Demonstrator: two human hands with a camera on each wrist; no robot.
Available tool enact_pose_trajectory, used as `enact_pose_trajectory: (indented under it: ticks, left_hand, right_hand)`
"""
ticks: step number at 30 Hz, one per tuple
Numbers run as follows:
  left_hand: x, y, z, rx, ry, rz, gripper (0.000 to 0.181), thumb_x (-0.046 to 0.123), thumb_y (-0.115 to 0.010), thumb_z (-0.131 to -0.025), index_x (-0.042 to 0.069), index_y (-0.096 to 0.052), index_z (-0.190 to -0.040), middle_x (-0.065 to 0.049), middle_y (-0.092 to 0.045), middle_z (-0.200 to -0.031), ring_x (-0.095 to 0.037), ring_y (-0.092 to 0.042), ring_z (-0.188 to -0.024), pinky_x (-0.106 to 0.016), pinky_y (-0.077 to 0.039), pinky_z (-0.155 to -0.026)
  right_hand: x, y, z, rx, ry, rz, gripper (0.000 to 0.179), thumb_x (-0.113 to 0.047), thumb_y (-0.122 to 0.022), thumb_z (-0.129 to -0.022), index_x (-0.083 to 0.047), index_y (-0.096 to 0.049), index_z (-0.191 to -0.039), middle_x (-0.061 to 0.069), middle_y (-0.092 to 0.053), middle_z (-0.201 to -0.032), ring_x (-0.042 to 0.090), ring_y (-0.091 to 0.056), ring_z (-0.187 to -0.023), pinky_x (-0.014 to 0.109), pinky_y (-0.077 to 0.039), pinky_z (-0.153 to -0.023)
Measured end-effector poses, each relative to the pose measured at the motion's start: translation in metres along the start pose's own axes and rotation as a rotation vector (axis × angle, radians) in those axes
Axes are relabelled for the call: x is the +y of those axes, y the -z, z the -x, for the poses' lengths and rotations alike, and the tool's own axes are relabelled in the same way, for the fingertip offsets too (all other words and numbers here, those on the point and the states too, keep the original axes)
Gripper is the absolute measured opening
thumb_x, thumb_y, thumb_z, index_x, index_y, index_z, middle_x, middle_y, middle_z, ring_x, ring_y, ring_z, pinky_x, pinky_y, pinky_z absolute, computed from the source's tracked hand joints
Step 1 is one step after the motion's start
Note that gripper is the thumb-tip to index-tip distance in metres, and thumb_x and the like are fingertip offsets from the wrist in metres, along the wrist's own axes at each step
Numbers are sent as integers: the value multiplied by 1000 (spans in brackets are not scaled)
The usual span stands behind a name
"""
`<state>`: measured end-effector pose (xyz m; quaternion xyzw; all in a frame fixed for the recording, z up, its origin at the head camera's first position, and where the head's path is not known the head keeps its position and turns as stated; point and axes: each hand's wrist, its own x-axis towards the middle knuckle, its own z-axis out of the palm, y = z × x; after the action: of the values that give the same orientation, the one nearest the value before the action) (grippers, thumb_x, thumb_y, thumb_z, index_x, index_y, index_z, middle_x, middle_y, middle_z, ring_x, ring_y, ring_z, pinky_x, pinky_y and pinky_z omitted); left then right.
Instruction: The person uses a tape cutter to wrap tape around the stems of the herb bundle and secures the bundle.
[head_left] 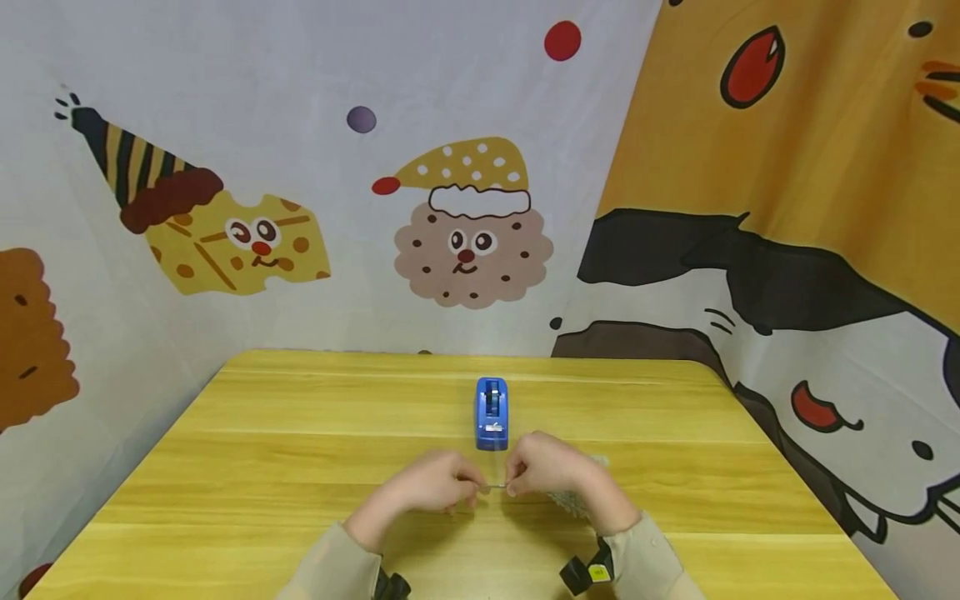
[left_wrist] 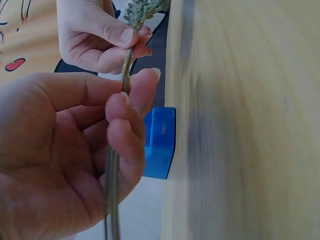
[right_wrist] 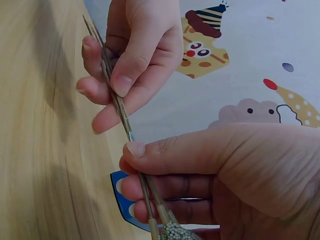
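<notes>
Both hands hold a thin bundle of dried flower stems (head_left: 492, 486) level above the table. My left hand (head_left: 444, 481) pinches it on the left, and the bare stem ends (left_wrist: 112, 200) run past its curled fingers. A short way along, my right hand (head_left: 549, 465) pinches the stems between thumb and fingers, close to the grey-green flower heads (head_left: 568, 502), which its wrist partly covers. Just beyond the hands stands a blue tape dispenser (head_left: 492, 414). A faint clear strip of tape (head_left: 493, 465) stretches from its front toward the stems. Between the hands, a shiny bit (right_wrist: 131, 135) shows on the stems.
The wooden table (head_left: 300, 417) spreads out around the hands and dispenser. Behind it hangs a printed cloth (head_left: 300, 100) with cartoon figures. Dark wrist-worn devices (head_left: 588, 573) sit under the sleeves, near the table's front.
</notes>
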<state>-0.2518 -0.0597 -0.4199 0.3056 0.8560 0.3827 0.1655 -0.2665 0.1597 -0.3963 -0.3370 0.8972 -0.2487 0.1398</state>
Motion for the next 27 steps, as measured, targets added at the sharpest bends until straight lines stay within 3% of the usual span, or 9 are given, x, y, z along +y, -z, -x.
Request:
enact_pose_trajectory:
  ticks: [9,17,27]
  left_hand:
    - [-1,3,1,2,-64,-41,21,0,-57,-89,3,-75,-99,3,-71,-81,-1,-37,-48,-16,-31,-46]
    - [-1,3,0,21,-37,-33,21,-1,-59,-88,4,-76,-100,-1,-73,-91,-3,-34,-48,-16,-28,-44]
    - [-1,3,0,51,-4,-56,19,4,-72,-82,10,-78,-98,-1,-73,-98,-5,-52,-62,-23,-45,-57]
  right_hand:
    - [1,-1,-2,2,-23,10,14,-7,-76,-77,-16,-70,-67,-14,-58,-61,1,-45,-53,20,-42,-51]
    - [6,-1,1,-5,-43,-3,8,-10,-74,-79,-12,-75,-72,-13,-58,-59,2,-41,-50,20,-37,-47]
    - [5,-3,-1,31,-48,17,13,-8,-77,-78,-16,-73,-68,-14,-60,-62,3,-47,-53,22,-44,-50]
